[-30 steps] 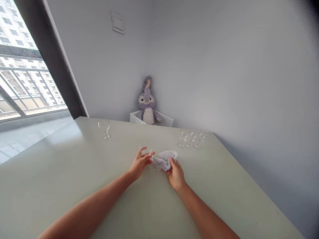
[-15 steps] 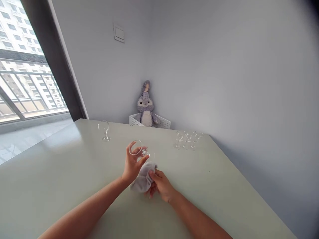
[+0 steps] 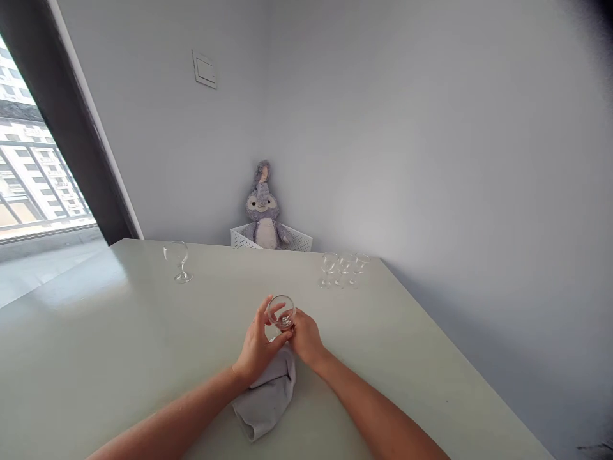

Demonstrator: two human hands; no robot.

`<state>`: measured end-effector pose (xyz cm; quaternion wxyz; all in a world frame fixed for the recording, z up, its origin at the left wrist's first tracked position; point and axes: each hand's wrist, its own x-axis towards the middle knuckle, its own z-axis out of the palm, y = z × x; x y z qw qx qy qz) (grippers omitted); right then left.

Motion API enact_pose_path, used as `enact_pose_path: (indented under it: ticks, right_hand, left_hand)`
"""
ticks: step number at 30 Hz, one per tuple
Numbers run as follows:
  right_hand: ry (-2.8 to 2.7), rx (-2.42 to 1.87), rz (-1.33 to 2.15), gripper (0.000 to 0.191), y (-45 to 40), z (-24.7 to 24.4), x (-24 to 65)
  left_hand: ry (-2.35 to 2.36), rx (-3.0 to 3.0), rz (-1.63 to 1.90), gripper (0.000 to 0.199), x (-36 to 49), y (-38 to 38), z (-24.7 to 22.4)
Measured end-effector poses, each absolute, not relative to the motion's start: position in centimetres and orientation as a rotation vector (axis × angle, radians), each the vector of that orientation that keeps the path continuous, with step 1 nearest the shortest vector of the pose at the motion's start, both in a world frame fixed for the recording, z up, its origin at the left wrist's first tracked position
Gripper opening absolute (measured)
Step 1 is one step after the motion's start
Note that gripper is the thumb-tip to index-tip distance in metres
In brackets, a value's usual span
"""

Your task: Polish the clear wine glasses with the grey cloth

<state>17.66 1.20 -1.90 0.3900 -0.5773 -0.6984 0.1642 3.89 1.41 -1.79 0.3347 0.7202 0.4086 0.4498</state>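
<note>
Near cloth (image 3: 267,404) and glasses (image 3: 343,262), left hand (image 3: 256,347) pinches a goblet (image 3: 282,312); right hand's (image 3: 307,336) grip unclear.

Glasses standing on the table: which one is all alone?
It's the left glass on the table, standing by itself. The other three glasses stand in a group on the right, and the held glass is in the left hand.

Past the cloth (image 3: 265,402) and the glass (image 3: 281,312) between my left hand (image 3: 256,350) and right hand (image 3: 307,335), a goblet (image 3: 177,260) stands left on the table (image 3: 407,383), three goblets (image 3: 344,262) right, and behind the table a toy (image 3: 265,225) in a basket (image 3: 239,239).
</note>
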Motion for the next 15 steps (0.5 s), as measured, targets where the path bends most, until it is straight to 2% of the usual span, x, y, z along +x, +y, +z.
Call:
enact_pose_path:
  ticks: [3,7,15]
  right_hand:
    - [-1.574,-1.566,0.407,0.018,2.8,-2.5,21.0]
    - [-1.296,-1.793,0.402,0.025,4.7,-2.7,26.5]
    - [-1.176,-1.877,0.434,0.031,6.7,-3.3,30.9]
  left_hand:
    - [1.118,1.974,1.09,0.07,3.9,1.8,-3.0]
    - [1.174,1.868,0.946,0.057,3.9,2.7,-4.1]
    - [1.153,1.66,0.989,0.047,3.6,3.5,-4.7]
